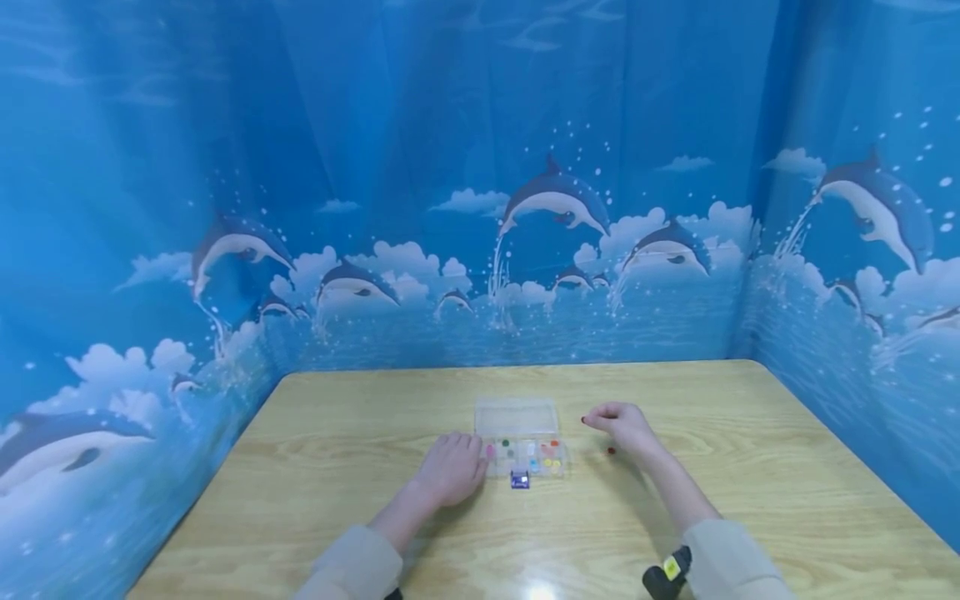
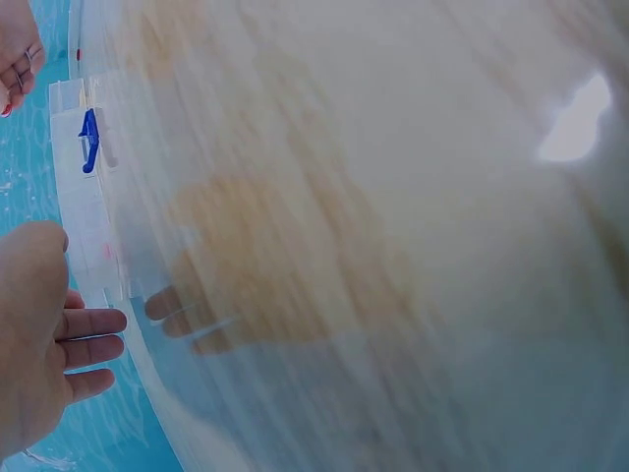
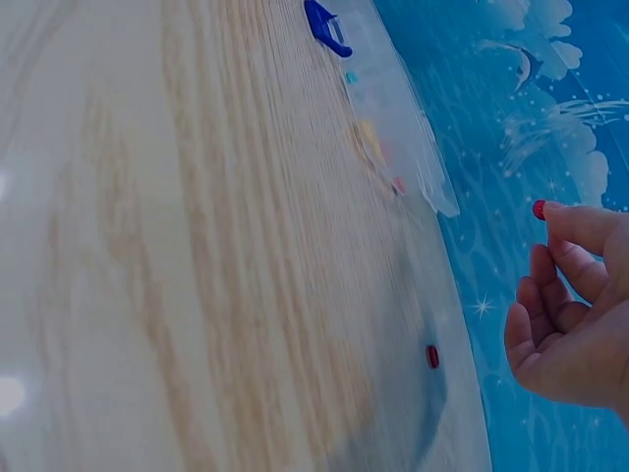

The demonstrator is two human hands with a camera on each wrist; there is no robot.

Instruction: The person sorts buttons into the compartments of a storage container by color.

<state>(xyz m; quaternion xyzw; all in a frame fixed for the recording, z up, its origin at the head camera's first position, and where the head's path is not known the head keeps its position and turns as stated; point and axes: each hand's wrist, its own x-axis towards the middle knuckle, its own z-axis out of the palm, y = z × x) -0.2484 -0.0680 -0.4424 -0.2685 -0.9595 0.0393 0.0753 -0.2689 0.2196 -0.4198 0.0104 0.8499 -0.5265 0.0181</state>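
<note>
Between thumb and forefinger my right hand pinches a small red round piece, raised above the table to the right of a clear plastic compartment box. Below that hand a dark red piece lies on the wood; it also shows as a dark red piece in the right wrist view. My left hand rests at the box's left edge, fingers fairly straight. Lid raised at the back, the box holds small pink, green, blue, yellow and red pieces in its compartments. Its blue latch faces me.
Everything stands on a light wooden table. A blue curtain with dolphins and clouds hangs behind it and along both sides. Glare shows near the table's front.
</note>
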